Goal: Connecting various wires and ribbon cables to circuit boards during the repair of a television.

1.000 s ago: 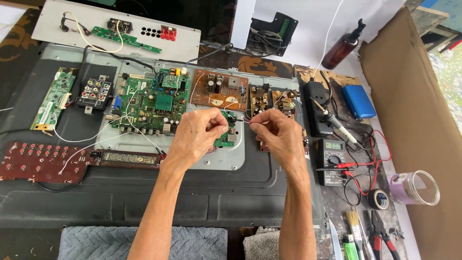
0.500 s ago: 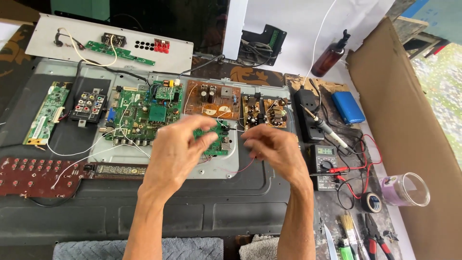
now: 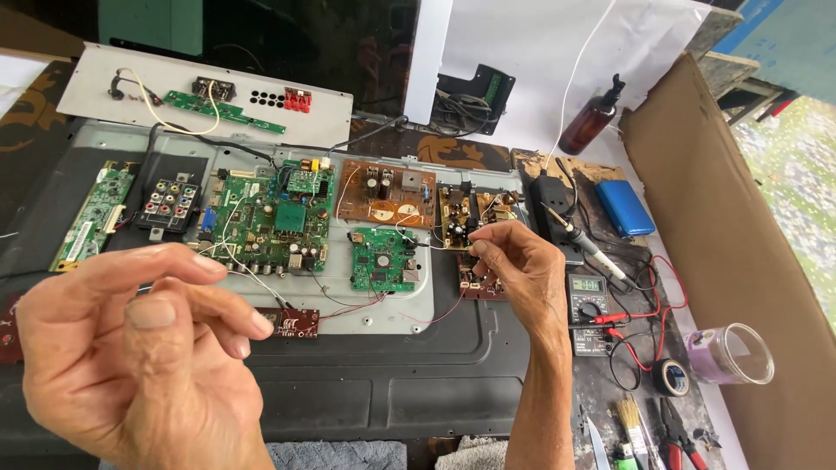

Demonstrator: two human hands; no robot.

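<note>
My left hand (image 3: pixel 139 357) hangs close under the camera, raised off the work, its fingers loosely curled and spread with nothing between them; the thumb and forefinger tips stand apart. My right hand (image 3: pixel 521 274) is out over the middle of the job, thumb and forefinger pinched together on a thin white wire (image 3: pixel 418 239) that runs leftward above the small square green circuit board (image 3: pixel 381 259). That board lies on the pale grey metal chassis plate (image 3: pixel 348 315), which sits on the dark plastic back of a flat television (image 3: pixel 392 383). Just left of it is the large green main board (image 3: pixel 272 219), and behind it the brown board with two copper coils (image 3: pixel 387 191). Under my right fingertips is the yellowish board crowded with small capacitors (image 3: pixel 466 216). A small dark red board (image 3: pixel 294 322) lies at the front edge of the plate, thin wires trailing from it. To the right, on the tabletop (image 3: pixel 601 409), sit the black multimeter with red and black leads (image 3: pixel 590 309), a soldering iron (image 3: pixel 583 242), a blue rectangular case (image 3: pixel 625 207) and a brown pump bottle (image 3: pixel 590 122)
</note>
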